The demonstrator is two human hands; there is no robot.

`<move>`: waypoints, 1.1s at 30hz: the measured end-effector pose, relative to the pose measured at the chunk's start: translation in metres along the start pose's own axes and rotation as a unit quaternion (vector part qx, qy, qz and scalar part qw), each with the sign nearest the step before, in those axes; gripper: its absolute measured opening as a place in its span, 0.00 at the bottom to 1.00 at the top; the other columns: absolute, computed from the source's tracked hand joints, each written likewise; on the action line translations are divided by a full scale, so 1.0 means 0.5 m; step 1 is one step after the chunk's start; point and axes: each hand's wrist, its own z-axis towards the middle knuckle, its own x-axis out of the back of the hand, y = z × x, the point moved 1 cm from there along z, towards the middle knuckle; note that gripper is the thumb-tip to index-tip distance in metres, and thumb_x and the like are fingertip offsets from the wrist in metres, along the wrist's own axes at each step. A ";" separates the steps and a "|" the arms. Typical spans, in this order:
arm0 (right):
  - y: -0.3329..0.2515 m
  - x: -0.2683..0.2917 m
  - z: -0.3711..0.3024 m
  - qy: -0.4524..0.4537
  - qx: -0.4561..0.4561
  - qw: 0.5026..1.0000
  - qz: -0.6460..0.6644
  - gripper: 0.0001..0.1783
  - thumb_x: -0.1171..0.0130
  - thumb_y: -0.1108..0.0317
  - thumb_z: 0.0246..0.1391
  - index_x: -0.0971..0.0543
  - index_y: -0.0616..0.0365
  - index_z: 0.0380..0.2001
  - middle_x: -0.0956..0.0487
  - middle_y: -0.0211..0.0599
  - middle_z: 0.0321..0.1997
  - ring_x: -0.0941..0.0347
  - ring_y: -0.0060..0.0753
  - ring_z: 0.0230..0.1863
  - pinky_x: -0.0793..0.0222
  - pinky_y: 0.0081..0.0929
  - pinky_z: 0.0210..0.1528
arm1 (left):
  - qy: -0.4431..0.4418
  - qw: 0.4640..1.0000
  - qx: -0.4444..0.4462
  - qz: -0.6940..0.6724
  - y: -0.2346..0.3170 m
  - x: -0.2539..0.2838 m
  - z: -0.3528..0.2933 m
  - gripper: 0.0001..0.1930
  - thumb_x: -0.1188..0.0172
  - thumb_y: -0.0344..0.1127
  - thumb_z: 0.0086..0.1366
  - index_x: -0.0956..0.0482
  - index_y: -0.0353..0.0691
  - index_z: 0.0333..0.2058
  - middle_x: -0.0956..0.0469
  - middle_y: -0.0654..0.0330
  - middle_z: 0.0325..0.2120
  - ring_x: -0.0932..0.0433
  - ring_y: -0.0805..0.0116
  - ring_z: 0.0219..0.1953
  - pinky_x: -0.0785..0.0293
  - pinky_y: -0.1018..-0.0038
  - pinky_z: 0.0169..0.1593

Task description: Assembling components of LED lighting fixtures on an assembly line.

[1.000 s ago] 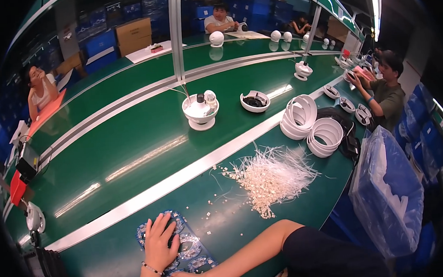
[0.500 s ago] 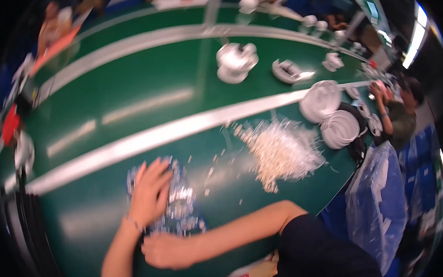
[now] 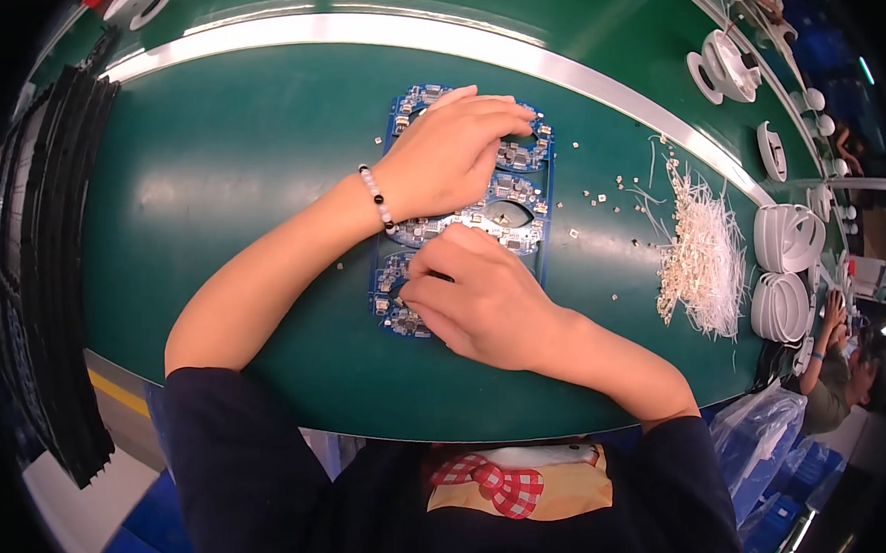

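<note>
A blue panel of joined circuit boards (image 3: 514, 187), with oval cutouts and many small parts, lies on the green table under both hands. My left hand (image 3: 447, 159) rests across its upper part, fingers stretched toward the right edge and nothing seen in them. Lower down, my right hand (image 3: 484, 296) is closed in a pinch at the panel's lower left corner. Whatever its fingertips hold is hidden. Loose small pale connectors (image 3: 574, 234) are scattered to the right of the panel. Beyond them is a heap of pale connectors with white wires (image 3: 701, 258).
Black ribbed racks (image 3: 47, 267) stand along the left end of the green table (image 3: 225, 138). White round housings (image 3: 780, 304) are stacked at the right end. A pale rail (image 3: 350, 29) runs behind, with a white lamp-like part (image 3: 728, 66) past it. A co-worker (image 3: 839, 381) sits at far right.
The view has turned, and the panel now appears nearer the middle. My right hand has moved onto the panel's lower left corner, fingers pinched. My left hand still lies over the panel.
</note>
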 end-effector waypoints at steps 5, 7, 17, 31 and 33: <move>-0.008 -0.007 0.010 -0.012 -0.002 1.000 0.000 0.09 0.38 0.75 0.33 0.24 0.59 0.24 0.31 0.34 0.28 0.34 0.37 0.30 0.37 0.31 0.33 | 0.001 1.000 0.002 -0.001 0.000 -0.006 0.001 0.15 0.57 0.23 0.56 0.27 0.39 0.41 0.29 0.60 0.48 0.35 0.62 0.54 0.48 0.59 0.60; -0.011 0.002 0.012 -0.020 -0.007 1.000 -0.013 0.09 0.37 0.75 0.33 0.24 0.58 0.24 0.30 0.33 0.28 0.33 0.36 0.31 0.36 0.31 0.33 | 0.002 1.000 0.000 -0.004 0.001 -0.008 0.006 0.14 0.56 0.23 0.56 0.27 0.39 0.40 0.29 0.60 0.48 0.35 0.62 0.54 0.48 0.59 0.60; 0.016 0.129 -0.133 0.143 -0.225 0.964 -0.022 0.27 0.37 0.76 0.35 0.30 0.59 0.45 0.33 0.45 0.54 0.34 0.42 0.53 0.39 0.32 0.52 | 0.070 0.986 0.095 0.116 0.027 0.159 0.019 0.06 0.48 0.28 0.56 0.24 0.33 0.28 0.22 0.58 0.24 0.24 0.70 0.27 0.29 0.77 0.32; -0.021 0.105 -0.202 0.229 -0.306 0.752 0.537 0.47 0.44 0.79 0.42 0.58 0.54 0.62 0.56 0.42 0.67 0.53 0.38 0.65 0.59 0.34 0.64 | 0.003 0.818 0.420 -0.393 0.064 0.120 -0.055 0.16 0.44 0.33 0.58 0.35 0.35 0.43 0.26 0.61 0.32 0.26 0.76 0.32 0.27 0.81 0.32; -0.020 0.101 -0.206 0.243 -0.292 0.728 0.571 0.47 0.44 0.79 0.43 0.58 0.54 0.62 0.57 0.42 0.67 0.53 0.39 0.64 0.59 0.34 0.64 | 0.006 0.804 0.396 -0.443 0.088 0.102 -0.038 0.21 0.42 0.30 0.57 0.39 0.36 0.47 0.25 0.60 0.35 0.25 0.75 0.34 0.26 0.77 0.35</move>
